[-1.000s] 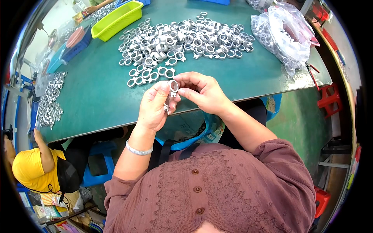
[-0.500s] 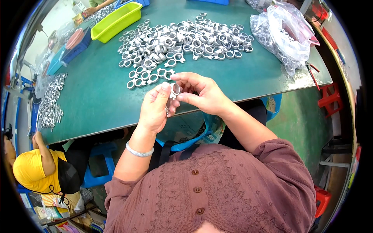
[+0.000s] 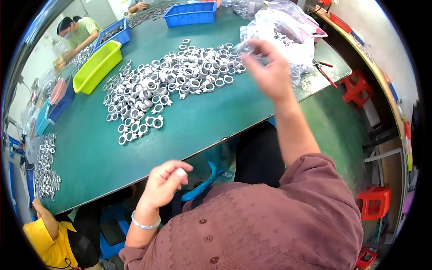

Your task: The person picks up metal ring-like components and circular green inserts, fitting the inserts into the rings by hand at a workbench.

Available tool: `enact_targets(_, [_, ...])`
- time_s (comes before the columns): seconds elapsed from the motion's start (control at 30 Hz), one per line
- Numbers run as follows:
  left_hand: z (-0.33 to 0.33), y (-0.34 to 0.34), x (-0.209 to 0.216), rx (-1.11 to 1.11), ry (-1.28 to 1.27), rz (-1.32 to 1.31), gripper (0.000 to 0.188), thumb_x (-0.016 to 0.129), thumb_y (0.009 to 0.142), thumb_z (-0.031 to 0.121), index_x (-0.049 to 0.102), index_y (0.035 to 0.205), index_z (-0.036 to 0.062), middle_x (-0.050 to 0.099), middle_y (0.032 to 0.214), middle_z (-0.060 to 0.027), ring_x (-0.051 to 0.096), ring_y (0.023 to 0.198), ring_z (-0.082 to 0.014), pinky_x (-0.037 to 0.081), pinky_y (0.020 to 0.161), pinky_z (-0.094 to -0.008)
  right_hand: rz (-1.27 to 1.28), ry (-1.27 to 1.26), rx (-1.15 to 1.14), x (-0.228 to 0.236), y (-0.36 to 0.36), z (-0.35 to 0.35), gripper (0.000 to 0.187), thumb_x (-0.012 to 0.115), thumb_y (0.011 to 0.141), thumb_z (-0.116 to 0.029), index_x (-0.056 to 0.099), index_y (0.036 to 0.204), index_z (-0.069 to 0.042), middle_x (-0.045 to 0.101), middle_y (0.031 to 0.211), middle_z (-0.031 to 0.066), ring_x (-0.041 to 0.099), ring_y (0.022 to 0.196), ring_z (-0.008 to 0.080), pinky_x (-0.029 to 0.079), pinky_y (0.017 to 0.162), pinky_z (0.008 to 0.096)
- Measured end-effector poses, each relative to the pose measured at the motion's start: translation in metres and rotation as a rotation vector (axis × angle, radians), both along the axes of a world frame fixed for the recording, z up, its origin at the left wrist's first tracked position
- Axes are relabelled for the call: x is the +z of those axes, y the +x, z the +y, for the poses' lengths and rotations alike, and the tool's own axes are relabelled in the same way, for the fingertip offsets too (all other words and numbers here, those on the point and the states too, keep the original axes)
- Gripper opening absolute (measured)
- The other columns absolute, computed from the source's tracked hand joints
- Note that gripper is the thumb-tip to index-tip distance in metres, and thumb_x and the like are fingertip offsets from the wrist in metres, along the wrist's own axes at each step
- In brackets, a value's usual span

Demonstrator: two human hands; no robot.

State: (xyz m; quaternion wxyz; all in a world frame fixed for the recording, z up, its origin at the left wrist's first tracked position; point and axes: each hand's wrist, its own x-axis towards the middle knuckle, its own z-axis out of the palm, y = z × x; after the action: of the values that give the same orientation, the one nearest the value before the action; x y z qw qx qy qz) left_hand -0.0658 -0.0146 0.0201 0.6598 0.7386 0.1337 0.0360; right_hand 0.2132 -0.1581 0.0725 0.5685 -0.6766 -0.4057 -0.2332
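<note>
My right hand [image 3: 270,72] is raised over the right end of a heap of grey metal rings [image 3: 180,74], each with a small lug, close to a clear plastic bag [image 3: 276,24]. Its fingers are smeared by motion. A pale blur shows at the fingertips, and I cannot make out whether it is a ring. My left hand [image 3: 164,182] hovers just off the table's front edge, fingers curled and thumb against them. Whatever may lie inside that hand is hidden. Below it, a blue-rimmed container [image 3: 202,186] stands partly out of sight. Several rings [image 3: 135,128] lie at the heap's near side.
On the green table [image 3: 193,121] stand a lime green bin [image 3: 96,67] and blue bins [image 3: 191,17]. Red-handled pliers [image 3: 325,72] lie at the right corner. Another ring pile [image 3: 46,168] is at the left, beside a person in yellow [image 3: 49,238]. Red stools [image 3: 357,87] stand right.
My hands were together holding a ring; now they are apart. The right has swung up and right toward the bag, the left down past the table edge. The view has turned.
</note>
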Motion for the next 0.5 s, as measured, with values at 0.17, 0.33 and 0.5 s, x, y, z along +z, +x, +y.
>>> enact_targets(0.17, [0.001,0.002,-0.024,-0.14,0.237,0.182,0.025,0.056,0.083,0.02,0.059,0.093,-0.0019,0.059,0.074,-0.0063,0.054,0.067,-0.0117,0.044,0.06,-0.0242,-0.092,-0.26,-0.672,0.033,0.104,-0.064,0.039,0.066,0.069,-0.028,0.061,0.097,-0.002,0.06,0.097,0.0168,0.058,0.087,0.0283,0.045,0.076,0.0348])
enact_targets(0.33, [0.01,-0.001,-0.056,-0.087,0.371,0.343,0.031,0.056,0.083,0.021,0.057,0.1,-0.0042,0.061,0.087,-0.0117,0.056,0.081,-0.0169,0.044,0.074,-0.0283,-0.308,-0.349,-0.689,0.017,0.12,-0.05,0.033,0.064,0.072,-0.023,0.06,0.098,-0.003,0.06,0.097,0.0151,0.057,0.091,0.0294,0.044,0.08,0.0369])
enact_targets(0.5, [0.01,-0.005,-0.064,-0.103,0.534,0.316,0.041,0.055,0.081,0.029,0.055,0.106,-0.0041,0.06,0.095,-0.0212,0.058,0.086,-0.0301,0.044,0.077,-0.0331,-0.25,-0.331,-0.04,-0.011,0.041,0.012,0.021,0.065,0.073,-0.013,0.061,0.092,-0.005,0.059,0.087,0.0081,0.056,0.079,0.0194,0.045,0.068,0.0293])
